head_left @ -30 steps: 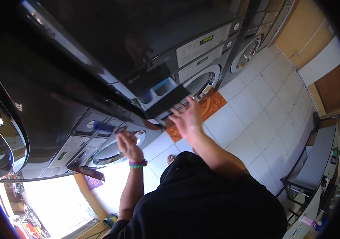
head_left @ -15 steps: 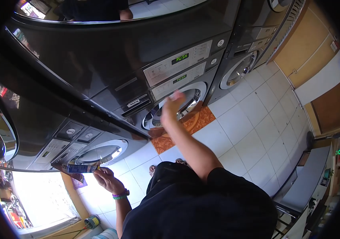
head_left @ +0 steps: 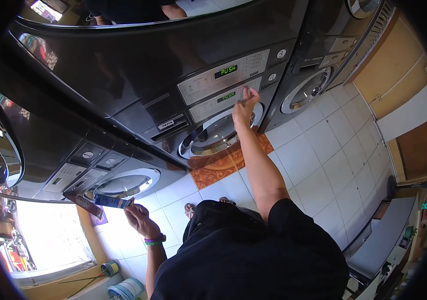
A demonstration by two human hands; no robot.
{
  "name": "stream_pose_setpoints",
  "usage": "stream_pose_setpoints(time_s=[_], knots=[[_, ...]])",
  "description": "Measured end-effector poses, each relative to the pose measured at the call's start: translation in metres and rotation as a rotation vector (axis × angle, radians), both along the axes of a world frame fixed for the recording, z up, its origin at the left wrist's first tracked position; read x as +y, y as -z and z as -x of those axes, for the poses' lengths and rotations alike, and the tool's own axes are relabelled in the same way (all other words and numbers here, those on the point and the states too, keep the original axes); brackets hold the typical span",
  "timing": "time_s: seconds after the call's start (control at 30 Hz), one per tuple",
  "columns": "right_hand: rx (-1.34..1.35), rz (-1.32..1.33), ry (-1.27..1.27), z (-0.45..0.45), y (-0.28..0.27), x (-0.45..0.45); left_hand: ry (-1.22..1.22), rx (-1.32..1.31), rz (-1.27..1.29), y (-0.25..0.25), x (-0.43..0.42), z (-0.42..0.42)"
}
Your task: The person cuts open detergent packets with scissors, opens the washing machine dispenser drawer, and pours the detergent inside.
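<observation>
At eight o'clock from the view's centre, a blue packet (head_left: 111,201) is pinched by one end between the thumb and fingers of the left hand (head_left: 142,223). Purple and green bracelets (head_left: 154,240) circle that wrist. Toward one o'clock, the right hand (head_left: 245,111) is raised to the right end of the lower control panel (head_left: 206,109), fingers partly bent; whether they touch it or grip anything cannot be told. This panel and the upper control panel (head_left: 196,89), at twelve, both read "PUSH" in green. Below them sits a round door (head_left: 216,136), then, toward six, an orange patterned mat (head_left: 214,176) on the tiled floor (head_left: 318,165).
</observation>
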State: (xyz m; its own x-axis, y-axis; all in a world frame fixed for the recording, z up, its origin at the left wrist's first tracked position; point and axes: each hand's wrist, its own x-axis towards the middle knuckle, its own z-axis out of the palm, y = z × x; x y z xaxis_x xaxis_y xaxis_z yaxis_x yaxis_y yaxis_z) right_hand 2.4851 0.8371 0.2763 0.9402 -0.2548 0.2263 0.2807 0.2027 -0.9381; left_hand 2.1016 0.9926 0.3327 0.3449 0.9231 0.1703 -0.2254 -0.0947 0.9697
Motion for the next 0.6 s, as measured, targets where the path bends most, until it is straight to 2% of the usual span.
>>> stream_pose_setpoints(time_s=[0.13, 0.23, 0.3, 0.43, 0.5, 0.57, 0.6], knots=[[0.037, 0.067, -0.097, 0.002, 0.003, -0.025, 0.034, 0.014, -0.013, 0.001, -0.006, -0.006], [0.086, -0.007, -0.118, -0.002, 0.021, -0.039, 0.058, 0.015, -0.021, 0.002, -0.006, -0.010], [0.223, -0.069, -0.113, -0.004, 0.035, -0.035, 0.069, 0.012, -0.020, -0.003, -0.008, -0.014], [0.401, -0.175, -0.164, 0.004, 0.026, -0.027, 0.062, 0.042, -0.026, -0.004, -0.008, -0.011], [0.396, -0.168, -0.148, 0.010, 0.014, -0.023, 0.040, 0.039, -0.027, 0.001, -0.007, -0.006], [0.299, 0.017, -0.081, 0.009, 0.020, -0.017, 0.025, 0.056, -0.008, 0.002, -0.008, 0.000], [0.199, 0.196, -0.023, 0.003, 0.028, -0.014, 0.014, 0.062, 0.000, 0.002, -0.008, 0.003]])
